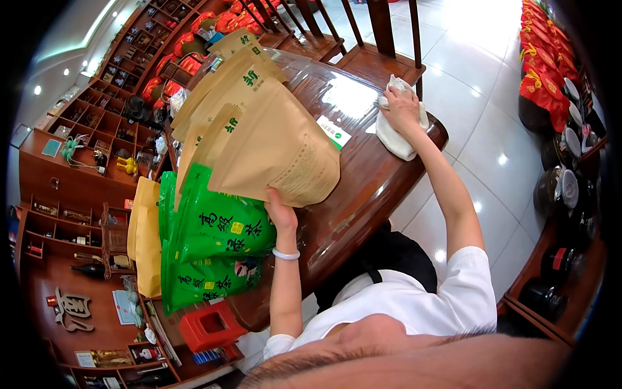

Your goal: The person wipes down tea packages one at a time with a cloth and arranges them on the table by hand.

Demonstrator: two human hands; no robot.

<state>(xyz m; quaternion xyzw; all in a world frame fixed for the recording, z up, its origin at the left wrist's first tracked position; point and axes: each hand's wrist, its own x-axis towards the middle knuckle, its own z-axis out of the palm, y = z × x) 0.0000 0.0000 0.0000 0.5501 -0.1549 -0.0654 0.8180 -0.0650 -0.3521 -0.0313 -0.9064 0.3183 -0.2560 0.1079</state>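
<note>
- At the right of the tabletop, near its edge, lies a white cloth, soft, rumpled and folded over itself; the right hand is closed on it, fingers bent over the fabric.
- Left of it, a kraft pouch, matt brown and paper-like, broadens toward a rounded base and carries a printed text panel.
- Against that pouch's lower edge rests the left hand, thumb showing; the other fingers are hidden, so I cannot tell whether they grip. A pale, smooth bracelet circles the wrist.
- Behind stand more kraft pouches with green lettering; beside them, shiny green bags bear black characters, next to a plain yellowish bag. All look opaque, their contents hidden.
- Near the pouch's base lies a small white-and-green card.
- Dark reddish wood, polished and reflective, makes up the tabletop, with rounded corners; a red plastic frame sits by its near end.
- Around it: wooden chairs, glossy pale floor tiles, compartmented wooden shelves and dark rounded jars, some under red cloth covers.
</note>
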